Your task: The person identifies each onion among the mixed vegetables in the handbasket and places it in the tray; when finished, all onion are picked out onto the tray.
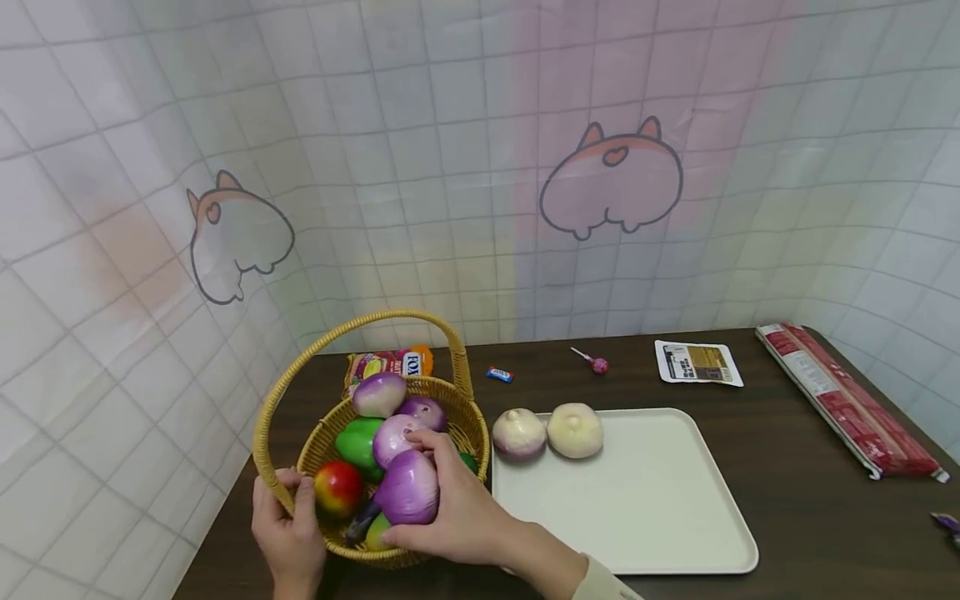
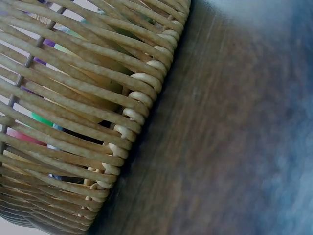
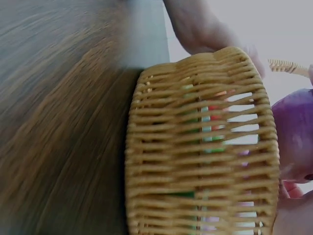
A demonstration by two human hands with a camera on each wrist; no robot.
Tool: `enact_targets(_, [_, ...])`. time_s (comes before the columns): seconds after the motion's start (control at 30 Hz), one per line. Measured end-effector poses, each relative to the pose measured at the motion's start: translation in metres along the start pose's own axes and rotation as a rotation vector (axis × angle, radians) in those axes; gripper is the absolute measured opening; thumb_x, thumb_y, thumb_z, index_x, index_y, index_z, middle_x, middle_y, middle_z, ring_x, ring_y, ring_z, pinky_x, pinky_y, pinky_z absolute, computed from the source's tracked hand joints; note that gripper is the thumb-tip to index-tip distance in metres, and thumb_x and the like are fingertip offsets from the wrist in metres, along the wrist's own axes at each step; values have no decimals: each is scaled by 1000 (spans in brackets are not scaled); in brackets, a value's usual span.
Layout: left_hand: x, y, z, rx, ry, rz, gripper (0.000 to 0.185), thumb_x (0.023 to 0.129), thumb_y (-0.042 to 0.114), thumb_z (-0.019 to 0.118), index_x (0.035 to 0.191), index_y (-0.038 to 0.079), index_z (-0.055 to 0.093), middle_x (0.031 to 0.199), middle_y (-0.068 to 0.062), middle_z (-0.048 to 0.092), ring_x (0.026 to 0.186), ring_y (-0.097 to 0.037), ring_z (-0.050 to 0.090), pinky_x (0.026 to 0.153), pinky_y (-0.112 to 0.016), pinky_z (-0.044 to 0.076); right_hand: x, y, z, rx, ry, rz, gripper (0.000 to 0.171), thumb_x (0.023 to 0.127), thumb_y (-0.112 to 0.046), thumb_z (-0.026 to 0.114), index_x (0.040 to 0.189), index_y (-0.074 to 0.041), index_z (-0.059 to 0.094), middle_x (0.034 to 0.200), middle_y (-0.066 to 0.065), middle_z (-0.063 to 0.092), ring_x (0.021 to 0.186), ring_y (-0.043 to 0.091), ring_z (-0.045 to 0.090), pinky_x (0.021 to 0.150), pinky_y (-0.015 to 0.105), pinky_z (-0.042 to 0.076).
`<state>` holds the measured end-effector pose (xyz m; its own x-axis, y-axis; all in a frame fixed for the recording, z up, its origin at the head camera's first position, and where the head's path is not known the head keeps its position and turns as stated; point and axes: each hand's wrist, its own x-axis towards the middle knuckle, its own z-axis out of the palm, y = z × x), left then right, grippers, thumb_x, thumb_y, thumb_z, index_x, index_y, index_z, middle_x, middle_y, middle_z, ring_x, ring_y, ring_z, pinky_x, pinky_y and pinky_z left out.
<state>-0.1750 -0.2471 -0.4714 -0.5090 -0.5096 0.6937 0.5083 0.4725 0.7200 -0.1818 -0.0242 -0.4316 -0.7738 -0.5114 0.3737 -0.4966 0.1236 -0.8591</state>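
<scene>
Fingers of the right hand (image 1: 457, 508) curl around a purple onion (image 1: 408, 487), and the left hand (image 1: 288, 525) grips the basket (image 1: 450, 400) rim.

head: high, looking down at table | wrists: close, low | shared: basket (image 1: 420, 392)
</scene>
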Motion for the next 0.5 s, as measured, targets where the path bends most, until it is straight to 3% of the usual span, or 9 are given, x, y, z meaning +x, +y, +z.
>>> enact_targets(0.13, [-4, -8, -1, 5, -22, -51, 5, 83, -16, 59, 80, -12, 59, 90, -1, 52, 89, -8, 50, 90, -19, 40, -11, 1, -11, -2, 30, -1, 87, 75, -39, 84, 142, -22, 33, 132, -3, 42, 111, 12, 55, 88, 29, 51])
enact_targets(0.33, [-4, -7, -3, 17, -9, -24, 4, 84, -15, 59, 80, -14, 60, 91, -1, 53, 92, -9, 51, 91, -19, 40, -23, 3, -26, 14, 45, -49, 77, 77, -28, 83, 137, -21, 36, 131, -3, 43, 111, 14, 55, 90, 30, 51])
enact_targets(0.5, [-2, -5, -1, -1, -6, -42, 4, 84, -15, 59, 80, -15, 58, 91, 1, 53, 90, -10, 51, 88, -18, 40, -29, 5, -45, -5, 94, -57, 81, 76, -16, 83, 139, -26, 34, 136, -6, 41, 117, 17, 52, 94, 35, 49])
